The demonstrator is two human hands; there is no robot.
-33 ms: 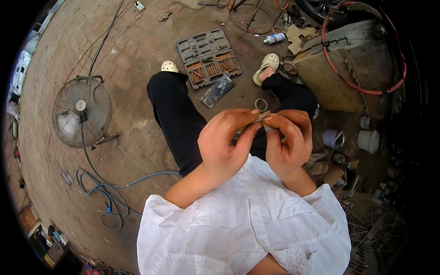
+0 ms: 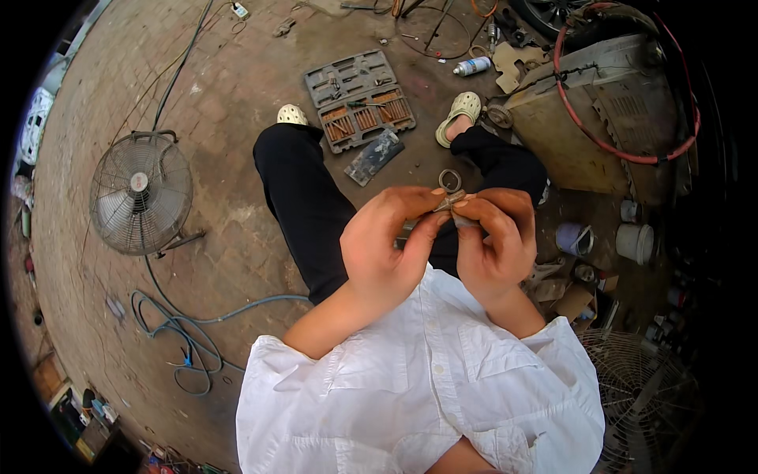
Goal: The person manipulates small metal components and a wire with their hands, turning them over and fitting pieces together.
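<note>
In front of my chest, both hands meet over a small greyish-brown metal piece [image 2: 450,200]. My left hand [image 2: 385,241] pinches its left end between thumb and forefinger. On its right end the thumb and forefinger of my right hand [image 2: 497,241] are closed. The fingertips cover much of the piece, so its exact kind cannot be made out. Just beyond the fingertips, a metal ring [image 2: 450,181] lies on the floor, with a dark, worn rectangular block [image 2: 374,157] to its left. Farther out, an open grey tool case [image 2: 350,88] holds several copper-coloured bits.
A round floor fan [image 2: 141,193] stands at left, with a coiled blue hose [image 2: 193,332] nearer me. On the right are a large boxy metal unit [image 2: 592,118] with a red hose [image 2: 564,95], a purple bucket [image 2: 574,238] and a white bucket [image 2: 635,243]. A spray can [image 2: 473,66] lies beyond.
The small metal piece has tilted slightly between my fingertips and shows a little more. My hands have barely shifted; the fan's blades look different.
</note>
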